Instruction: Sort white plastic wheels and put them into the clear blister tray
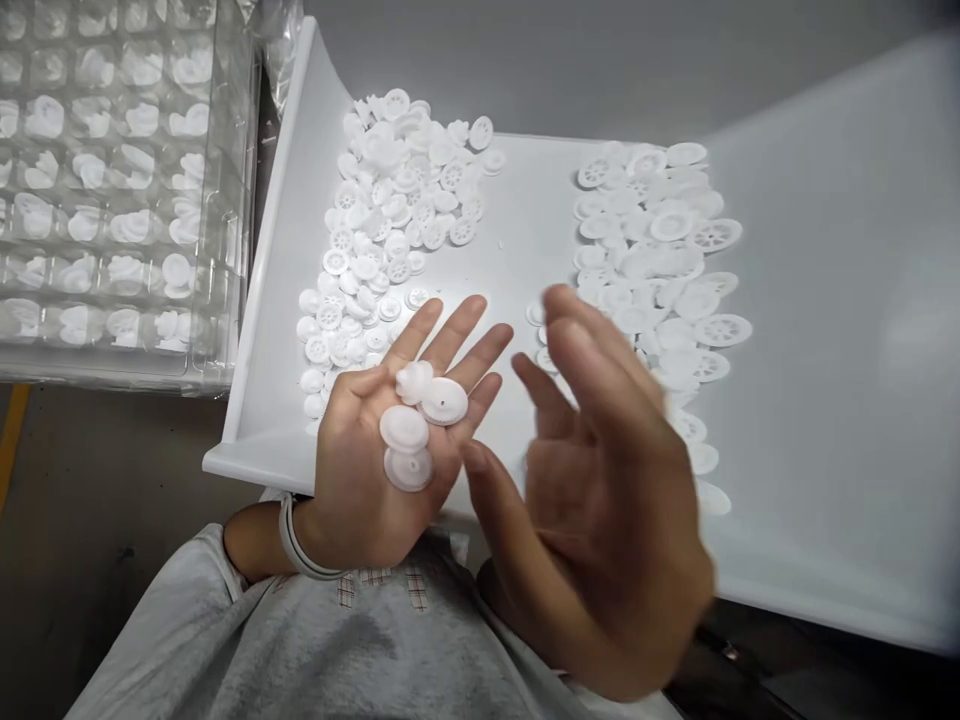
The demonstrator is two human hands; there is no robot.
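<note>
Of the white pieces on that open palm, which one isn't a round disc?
The knobbly piece on the left hand, uppermost of the group in this view. Its outline is lobed, while the other pieces there are round discs.

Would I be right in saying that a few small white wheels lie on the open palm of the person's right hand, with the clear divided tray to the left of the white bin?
Not quite: the head view shows the small white wheels on the open palm of the left hand, with the clear divided tray to the left of the white bin.
</note>
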